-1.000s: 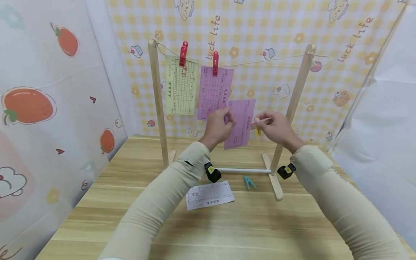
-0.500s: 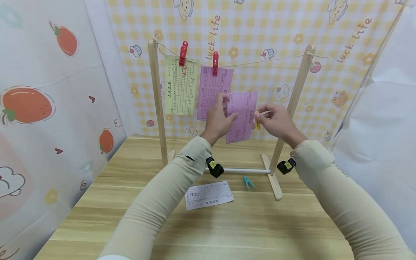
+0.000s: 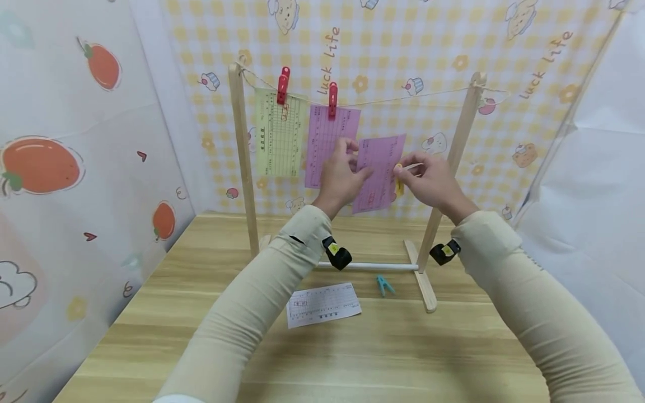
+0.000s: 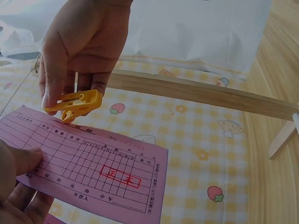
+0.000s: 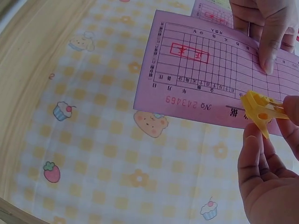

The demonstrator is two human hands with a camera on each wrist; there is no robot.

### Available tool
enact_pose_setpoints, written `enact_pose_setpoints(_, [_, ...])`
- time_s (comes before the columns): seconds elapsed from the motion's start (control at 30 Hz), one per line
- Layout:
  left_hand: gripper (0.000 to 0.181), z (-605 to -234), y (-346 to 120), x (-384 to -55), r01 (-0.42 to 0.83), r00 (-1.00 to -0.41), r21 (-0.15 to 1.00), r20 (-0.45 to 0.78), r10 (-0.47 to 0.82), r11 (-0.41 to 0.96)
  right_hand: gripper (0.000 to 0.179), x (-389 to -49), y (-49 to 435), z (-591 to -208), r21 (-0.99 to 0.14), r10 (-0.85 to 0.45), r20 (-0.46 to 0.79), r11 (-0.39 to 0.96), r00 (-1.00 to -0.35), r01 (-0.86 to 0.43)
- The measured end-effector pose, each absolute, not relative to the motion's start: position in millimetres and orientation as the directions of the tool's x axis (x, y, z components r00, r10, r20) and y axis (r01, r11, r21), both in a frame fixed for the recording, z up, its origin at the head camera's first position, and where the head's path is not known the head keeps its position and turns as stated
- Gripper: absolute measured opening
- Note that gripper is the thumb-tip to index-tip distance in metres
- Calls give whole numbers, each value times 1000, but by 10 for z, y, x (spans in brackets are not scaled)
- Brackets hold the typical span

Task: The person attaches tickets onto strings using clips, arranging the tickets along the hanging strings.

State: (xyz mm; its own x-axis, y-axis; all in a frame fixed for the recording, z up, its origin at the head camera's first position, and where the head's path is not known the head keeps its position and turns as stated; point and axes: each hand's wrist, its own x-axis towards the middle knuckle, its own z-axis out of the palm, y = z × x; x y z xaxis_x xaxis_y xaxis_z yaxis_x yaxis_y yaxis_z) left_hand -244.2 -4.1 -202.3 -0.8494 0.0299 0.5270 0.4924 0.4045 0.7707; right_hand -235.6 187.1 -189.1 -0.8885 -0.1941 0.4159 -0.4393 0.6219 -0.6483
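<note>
My left hand [image 3: 341,174] pinches a pink printed slip [image 3: 379,173] by its left edge, thumb in front and fingers behind. The slip hangs below the string, just right of another pink slip. A yellow clothespin [image 4: 80,103] is pinched between the thumb and fingers of my right hand [image 3: 432,182], beside the slip's right edge. In the right wrist view, the clothespin [image 5: 261,109] overlaps the slip's edge; whether it grips the paper I cannot tell. On the string [image 3: 398,99], red clothespins hold a yellow-green slip [image 3: 279,137] and the other pink slip [image 3: 325,126].
A wooden frame with a left post [image 3: 243,162] and a right post [image 3: 461,134] carries the string. A white rod [image 3: 383,266] joins its feet. On the table [image 3: 322,364] lie a white slip [image 3: 324,305] and a blue clothespin [image 3: 384,285].
My left hand has raised the pink slip toward the string and slightly right. The right hand has risen a little, with the yellow clothespin still in its pinch.
</note>
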Motion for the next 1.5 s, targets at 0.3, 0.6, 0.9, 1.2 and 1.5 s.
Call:
enact_pose_setpoints(0.3, [40,-1905,-12,-2456,488,-849,776,528,11,399,26,-2320,1881,-1750,-645,-174,436,624,-883,-441])
enact_pose_setpoints(0.6, [34,-1840,5,-2477,494,-842,776,540,-8,392,24,-2313,1897,-1643,-637,-166,467,618,-869,-461])
enact_pose_setpoints(0.9, [30,-1806,20,-2500,490,-845,775,535,-1,398,25,-2345,1902,-1551,-606,-165,517,622,-840,-496])
enact_pose_setpoints(1.2, [28,-1770,38,-2540,504,-834,765,552,-6,401,25,-2381,1874,-1449,-572,-159,565,632,-810,-523])
enact_pose_setpoints(1.5, [27,-1713,80,-2553,513,-834,771,552,4,377,21,-2439,1808,-1356,-523,-150,673,596,-725,-609])
